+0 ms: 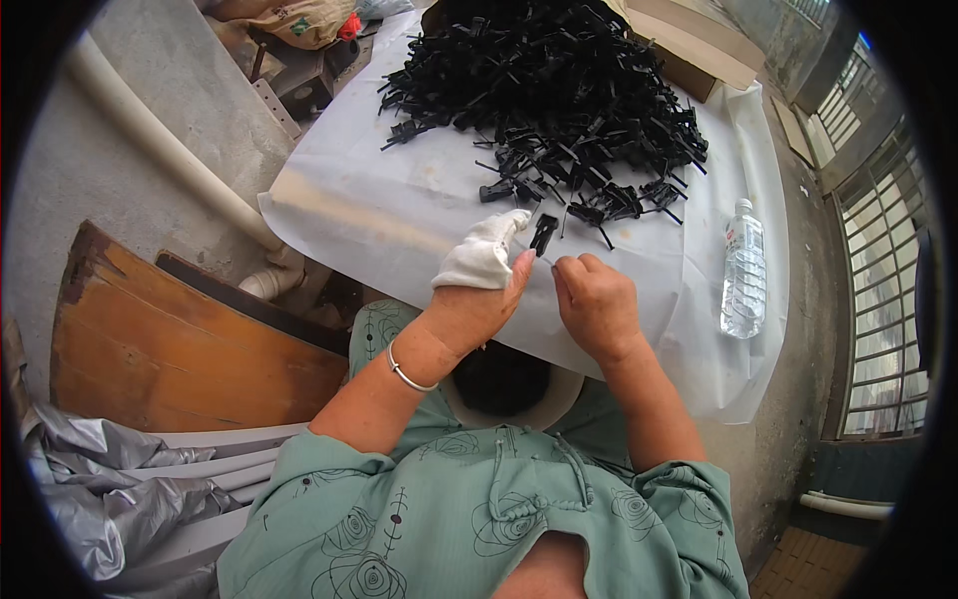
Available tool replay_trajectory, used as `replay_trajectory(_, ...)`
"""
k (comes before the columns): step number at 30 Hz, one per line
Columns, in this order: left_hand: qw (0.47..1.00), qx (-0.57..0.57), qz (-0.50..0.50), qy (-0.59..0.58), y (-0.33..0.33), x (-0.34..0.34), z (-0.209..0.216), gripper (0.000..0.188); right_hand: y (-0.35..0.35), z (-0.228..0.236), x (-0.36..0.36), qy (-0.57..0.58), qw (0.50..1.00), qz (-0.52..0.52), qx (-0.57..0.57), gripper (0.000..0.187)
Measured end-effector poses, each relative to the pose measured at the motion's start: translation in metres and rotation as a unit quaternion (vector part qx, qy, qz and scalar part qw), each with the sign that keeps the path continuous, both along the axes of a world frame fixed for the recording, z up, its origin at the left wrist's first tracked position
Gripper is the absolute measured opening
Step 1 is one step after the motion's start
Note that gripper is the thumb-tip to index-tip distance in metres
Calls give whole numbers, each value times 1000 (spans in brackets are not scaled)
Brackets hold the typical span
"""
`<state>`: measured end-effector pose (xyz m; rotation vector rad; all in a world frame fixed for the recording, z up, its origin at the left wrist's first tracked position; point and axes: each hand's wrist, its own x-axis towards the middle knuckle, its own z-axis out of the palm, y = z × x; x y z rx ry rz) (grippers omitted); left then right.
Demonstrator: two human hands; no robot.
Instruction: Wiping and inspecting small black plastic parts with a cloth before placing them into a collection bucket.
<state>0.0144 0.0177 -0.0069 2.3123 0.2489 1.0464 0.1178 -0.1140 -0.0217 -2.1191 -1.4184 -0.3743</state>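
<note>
small black plastic clip (543, 234) | pinched between both hands, just far of the fingertips | left hand (477, 290) white cloth-wrapped finger | right hand (597, 304) closed on it | black clip pile (554, 90) far on worktop (399, 200)

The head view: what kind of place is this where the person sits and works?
Probably a makeshift work spot in a yard or porch, not a factory: a table under a white sheet, a heap of black plastic parts, bare concrete floor and a barred gate.
</note>
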Motion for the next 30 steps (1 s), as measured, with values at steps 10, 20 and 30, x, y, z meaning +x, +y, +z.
replay_trajectory(10, 843, -491, -203, 89, -15, -3, 7, 27, -10, 15, -17, 271, 948, 91, 143, 19)
replay_trajectory(20, 925, -348, -125, 87, -22, -10, 4, 29, -5, 14, -13, 376, 907, 126, 142, 29)
replay_trajectory(30, 997, -31, -62, 47, -28, -9, 2, 25, 0, 0, -23, 482, 864, 74, 123, 26)
